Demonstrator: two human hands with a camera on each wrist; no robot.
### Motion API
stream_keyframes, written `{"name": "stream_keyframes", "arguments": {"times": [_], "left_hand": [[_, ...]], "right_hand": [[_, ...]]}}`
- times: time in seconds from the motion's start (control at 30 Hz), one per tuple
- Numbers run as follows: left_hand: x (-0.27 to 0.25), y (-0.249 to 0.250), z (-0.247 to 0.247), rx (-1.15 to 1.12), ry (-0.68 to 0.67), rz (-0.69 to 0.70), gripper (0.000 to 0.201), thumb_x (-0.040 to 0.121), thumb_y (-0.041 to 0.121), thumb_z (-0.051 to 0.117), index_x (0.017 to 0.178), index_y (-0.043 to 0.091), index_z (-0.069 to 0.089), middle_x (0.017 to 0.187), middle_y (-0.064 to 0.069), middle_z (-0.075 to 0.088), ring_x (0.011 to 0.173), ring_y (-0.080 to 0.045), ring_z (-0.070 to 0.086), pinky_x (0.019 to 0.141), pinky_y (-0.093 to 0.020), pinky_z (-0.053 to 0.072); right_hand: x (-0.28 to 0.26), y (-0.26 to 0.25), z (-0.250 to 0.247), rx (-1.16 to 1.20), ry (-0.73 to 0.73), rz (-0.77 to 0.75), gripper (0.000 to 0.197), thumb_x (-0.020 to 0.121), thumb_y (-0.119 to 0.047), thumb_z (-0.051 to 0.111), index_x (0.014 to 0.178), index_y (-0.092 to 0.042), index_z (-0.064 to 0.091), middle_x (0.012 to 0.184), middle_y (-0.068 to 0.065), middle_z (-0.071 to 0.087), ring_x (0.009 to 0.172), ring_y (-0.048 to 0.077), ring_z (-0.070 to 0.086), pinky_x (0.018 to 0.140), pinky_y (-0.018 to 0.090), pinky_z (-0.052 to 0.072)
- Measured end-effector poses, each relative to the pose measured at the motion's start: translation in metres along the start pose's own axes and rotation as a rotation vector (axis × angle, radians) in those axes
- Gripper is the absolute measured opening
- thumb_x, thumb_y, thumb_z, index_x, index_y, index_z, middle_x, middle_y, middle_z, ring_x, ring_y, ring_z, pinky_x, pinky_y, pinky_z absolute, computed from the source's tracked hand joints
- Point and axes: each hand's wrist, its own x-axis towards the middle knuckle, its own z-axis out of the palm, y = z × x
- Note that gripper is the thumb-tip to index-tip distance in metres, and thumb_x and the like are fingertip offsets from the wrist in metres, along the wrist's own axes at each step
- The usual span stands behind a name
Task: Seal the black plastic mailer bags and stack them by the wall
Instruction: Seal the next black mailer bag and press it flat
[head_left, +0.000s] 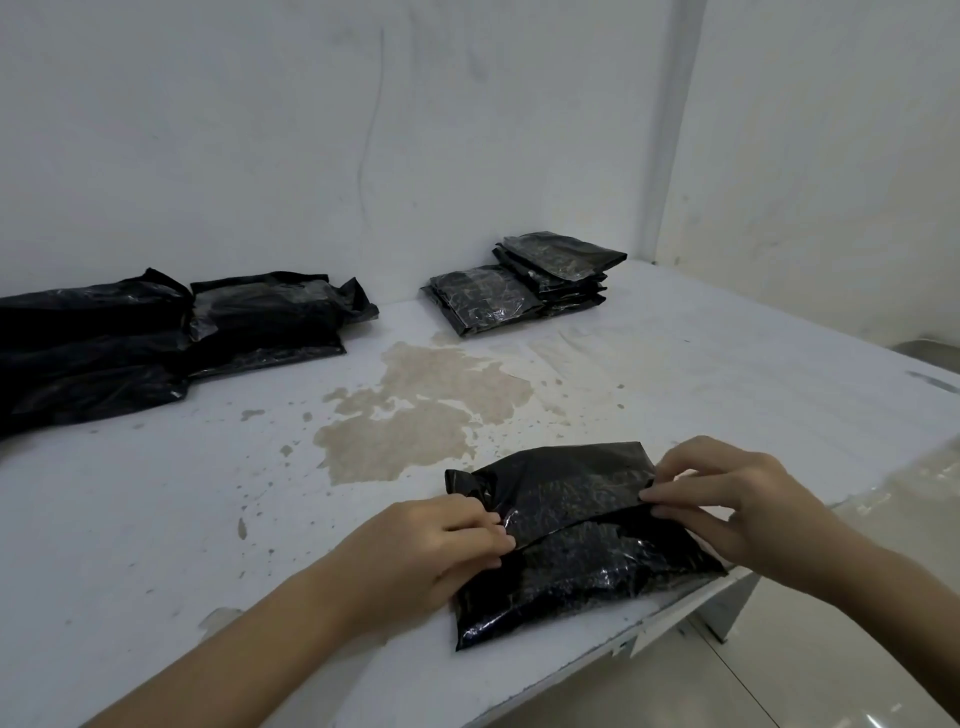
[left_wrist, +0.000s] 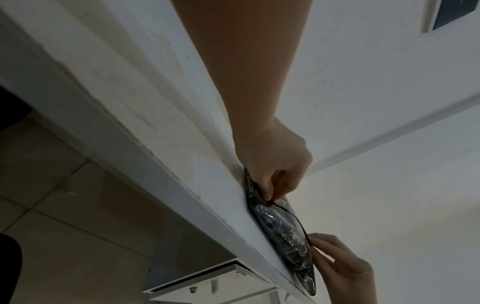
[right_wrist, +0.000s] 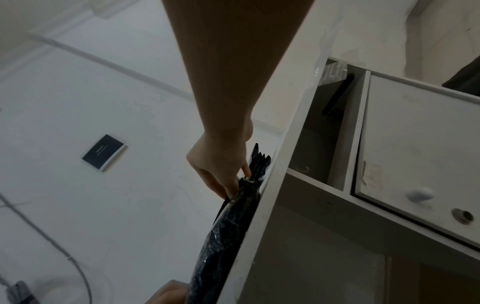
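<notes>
Head view: glossy black plastic mailer bag (head_left: 576, 540) flat at near edge of worn white counter (head_left: 208, 519). Left grip (head_left: 441, 540) pinching flap's left end, right grip (head_left: 727, 499) pinching right end. Pile of black bags (head_left: 524, 283) by wall (head_left: 311, 156).
Left wrist view: fingertips (left_wrist: 267, 195) pinch bag edge.
Right wrist view: fingers (right_wrist: 233, 185) pinching bag's end.

Open table ahead, bags at the back

Bare table (head_left: 675, 374) runs toward 12 o'clock; a stack of bags (head_left: 530, 283) blocks 1 o'clock, a loose pile (head_left: 156, 332) blocks 10 o'clock.
</notes>
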Motion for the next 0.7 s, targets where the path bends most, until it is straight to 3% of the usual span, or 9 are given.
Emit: {"name": "stream_keyframes", "arguments": {"times": [0.03, 0.13, 0.2, 0.3, 0.4, 0.5, 0.6, 0.7], "left_hand": [[0.0, 0.0, -0.001, -0.011, -0.016, -0.005, 0.022, 0.096, 0.025, 0.051, 0.105, 0.018, 0.07, 0.099, 0.002, 0.069, 0.093, -0.011, 0.067, 0.071, -0.026, 0.056], [0.002, 0.0, -0.004, -0.053, -0.044, -0.023, 0.021, 0.096, 0.024, 0.051, 0.108, 0.019, 0.067, 0.1, 0.003, 0.068, 0.092, -0.011, 0.067, 0.073, -0.026, 0.055], [0.003, 0.002, -0.005, -0.081, -0.06, -0.044, 0.022, 0.094, 0.021, 0.051, 0.109, 0.018, 0.067, 0.101, 0.004, 0.067, 0.092, -0.01, 0.066, 0.074, -0.025, 0.054], [0.003, 0.002, -0.006, -0.142, -0.068, -0.099, 0.021, 0.092, 0.018, 0.051, 0.109, 0.022, 0.063, 0.102, 0.01, 0.061, 0.092, -0.006, 0.064, 0.075, -0.025, 0.054], [0.002, 0.004, -0.004, -0.141, -0.036, -0.13, 0.015, 0.091, 0.016, 0.05, 0.101, 0.024, 0.057, 0.098, 0.013, 0.054, 0.089, -0.009, 0.065, 0.071, -0.029, 0.055], [0.005, 0.008, -0.002, 0.019, 0.005, -0.098, 0.017, 0.085, 0.01, 0.057, 0.089, 0.025, 0.05, 0.088, 0.011, 0.055, 0.081, -0.01, 0.061, 0.056, -0.025, 0.051], [0.006, 0.013, 0.001, 0.121, 0.023, -0.108, 0.034, 0.075, 0.002, 0.07, 0.084, 0.026, 0.046, 0.076, 0.011, 0.051, 0.072, -0.007, 0.048, 0.051, -0.022, 0.043], [0.004, 0.017, 0.003, 0.169, 0.013, -0.17, 0.02, 0.079, 0.008, 0.057, 0.083, 0.025, 0.047, 0.076, 0.011, 0.051, 0.07, -0.006, 0.045, 0.048, -0.022, 0.043]], "right_hand": [[-0.001, 0.002, -0.002, -0.044, -0.042, -0.008, 0.023, 0.089, -0.028, 0.055, 0.094, -0.024, 0.077, 0.092, -0.011, 0.065, 0.079, 0.003, 0.061, 0.059, 0.025, 0.053], [-0.005, 0.005, -0.002, -0.165, -0.072, -0.063, 0.032, 0.074, -0.006, 0.061, 0.097, -0.022, 0.077, 0.087, -0.01, 0.069, 0.077, 0.007, 0.062, 0.053, 0.023, 0.052], [-0.01, 0.005, 0.001, -0.159, -0.026, -0.09, 0.024, 0.088, -0.013, 0.055, 0.094, -0.017, 0.078, 0.08, -0.007, 0.07, 0.071, 0.01, 0.061, 0.053, 0.022, 0.051], [-0.018, -0.001, 0.01, -0.158, 0.075, -0.112, 0.048, 0.102, -0.028, 0.034, 0.092, -0.009, 0.077, 0.077, -0.003, 0.07, 0.065, 0.013, 0.056, 0.052, 0.022, 0.048], [-0.023, -0.007, 0.016, -0.165, 0.148, -0.127, 0.029, 0.101, -0.022, 0.04, 0.099, -0.012, 0.067, 0.077, 0.002, 0.07, 0.065, 0.014, 0.053, 0.05, 0.022, 0.047], [-0.023, -0.011, 0.018, -0.192, 0.161, -0.163, 0.014, 0.097, -0.015, 0.044, 0.102, -0.014, 0.057, 0.073, 0.004, 0.068, 0.058, 0.02, 0.056, 0.048, 0.024, 0.048], [-0.021, -0.008, 0.012, -0.176, 0.066, -0.119, 0.031, 0.098, -0.016, 0.041, 0.098, -0.012, 0.072, 0.073, 0.0, 0.066, 0.064, 0.015, 0.054, 0.047, 0.024, 0.047], [-0.014, -0.013, 0.002, -0.184, -0.019, -0.028, 0.024, 0.077, -0.007, 0.06, 0.092, -0.015, 0.078, 0.073, -0.007, 0.066, 0.068, 0.008, 0.054, 0.049, 0.024, 0.048]]}}
